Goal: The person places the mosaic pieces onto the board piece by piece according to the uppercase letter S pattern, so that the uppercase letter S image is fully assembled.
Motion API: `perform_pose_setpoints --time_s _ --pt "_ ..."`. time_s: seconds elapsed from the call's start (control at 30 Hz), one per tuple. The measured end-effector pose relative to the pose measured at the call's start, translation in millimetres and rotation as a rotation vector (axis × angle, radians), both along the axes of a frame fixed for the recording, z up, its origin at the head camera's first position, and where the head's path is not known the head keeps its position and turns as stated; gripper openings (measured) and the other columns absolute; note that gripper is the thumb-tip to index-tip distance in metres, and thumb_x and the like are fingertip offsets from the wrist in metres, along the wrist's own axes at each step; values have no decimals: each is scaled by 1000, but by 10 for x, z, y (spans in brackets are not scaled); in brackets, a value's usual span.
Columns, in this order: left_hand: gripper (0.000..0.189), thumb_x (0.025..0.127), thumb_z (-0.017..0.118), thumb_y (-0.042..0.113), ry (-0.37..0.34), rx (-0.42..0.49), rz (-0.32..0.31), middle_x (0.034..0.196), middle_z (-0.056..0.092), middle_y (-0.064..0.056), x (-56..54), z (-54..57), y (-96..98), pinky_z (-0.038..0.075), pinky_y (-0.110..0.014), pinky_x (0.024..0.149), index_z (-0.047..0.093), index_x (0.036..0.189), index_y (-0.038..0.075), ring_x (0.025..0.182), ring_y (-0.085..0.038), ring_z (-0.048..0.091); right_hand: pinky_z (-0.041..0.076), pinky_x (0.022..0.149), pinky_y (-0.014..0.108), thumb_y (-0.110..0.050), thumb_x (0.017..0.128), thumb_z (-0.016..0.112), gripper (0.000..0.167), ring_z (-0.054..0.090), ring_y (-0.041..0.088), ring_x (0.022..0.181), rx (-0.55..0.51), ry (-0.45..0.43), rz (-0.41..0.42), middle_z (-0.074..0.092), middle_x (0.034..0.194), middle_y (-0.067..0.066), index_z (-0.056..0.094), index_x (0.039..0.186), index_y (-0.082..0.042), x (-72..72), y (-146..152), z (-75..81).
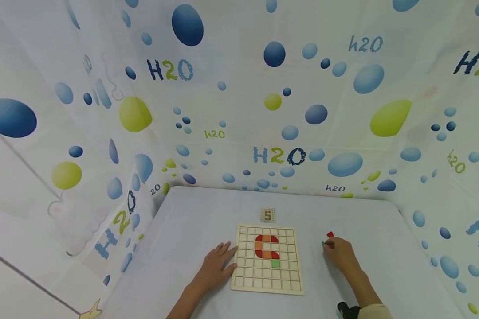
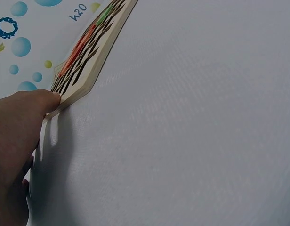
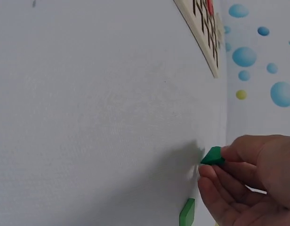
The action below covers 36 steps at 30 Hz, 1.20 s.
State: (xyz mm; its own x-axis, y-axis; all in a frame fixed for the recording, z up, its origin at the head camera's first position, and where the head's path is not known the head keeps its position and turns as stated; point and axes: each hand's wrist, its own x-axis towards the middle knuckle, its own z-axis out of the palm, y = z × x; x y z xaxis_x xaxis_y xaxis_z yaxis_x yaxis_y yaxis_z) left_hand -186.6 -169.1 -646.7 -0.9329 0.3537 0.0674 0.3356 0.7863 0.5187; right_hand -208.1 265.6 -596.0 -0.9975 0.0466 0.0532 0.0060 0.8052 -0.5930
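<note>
A wooden grid board (image 1: 267, 283) lies on the table, with red tiles (image 1: 259, 250), orange tiles (image 1: 266, 238) and one light green tile (image 1: 276, 264) set in its squares in a curved figure. My left hand (image 1: 214, 268) rests at the board's left edge, fingers extended and the thumb against the rim. To the right of the board, my right hand (image 1: 340, 253) pinches a small green tile (image 3: 213, 155) between thumb and fingertips, close over the table. Just beyond those fingers lies a red tile (image 1: 330, 235). Another green tile (image 3: 187, 213) sits on the table near the right hand.
Behind the board lies a small pattern card (image 1: 268, 215) showing a brown S-like figure on a grid. The white table (image 1: 191, 212) ends at a curtain (image 1: 239, 106) printed with bubbles and H2O. A black object (image 1: 347, 310) is at my right wrist.
</note>
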Motion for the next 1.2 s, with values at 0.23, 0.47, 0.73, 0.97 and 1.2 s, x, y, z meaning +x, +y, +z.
perform_pose_setpoints --time_s 0.23,0.47,0.73,0.97,1.2 --pt "57 105 62 42 -3 11 1 166 43 -14 8 9 1 27 -67 124 53 157 20 156 -42 34 48 58 32 -12 96 62 20 60 24 74 -33 -99 -121 69 81 12 70 90 5 79 70 48" --pt "57 105 61 42 4 7 6 167 42 -15 15 9 3 27 -68 124 52 157 20 156 -42 34 53 63 40 -14 97 68 23 61 28 77 49 -146 -36 65 85 16 67 93 8 106 123 99" --pt "57 105 61 41 0 14 2 167 42 -14 21 20 3 26 -67 124 52 158 20 157 -42 33 58 93 60 3 91 74 28 65 45 106 121 -55 100 63 115 29 67 118 6 21 143 -46" --pt "57 105 62 41 12 3 -6 166 43 -16 16 26 0 27 -68 123 52 157 20 155 -44 35 58 90 56 -3 94 75 18 67 41 103 110 -17 138 64 111 23 70 109 6 60 146 -84" --pt "56 105 62 40 27 8 -4 165 44 -17 22 16 10 29 -69 122 53 156 19 154 -45 36 58 92 57 -4 93 78 23 66 38 103 118 -39 138 65 110 21 69 112 4 62 136 -82"
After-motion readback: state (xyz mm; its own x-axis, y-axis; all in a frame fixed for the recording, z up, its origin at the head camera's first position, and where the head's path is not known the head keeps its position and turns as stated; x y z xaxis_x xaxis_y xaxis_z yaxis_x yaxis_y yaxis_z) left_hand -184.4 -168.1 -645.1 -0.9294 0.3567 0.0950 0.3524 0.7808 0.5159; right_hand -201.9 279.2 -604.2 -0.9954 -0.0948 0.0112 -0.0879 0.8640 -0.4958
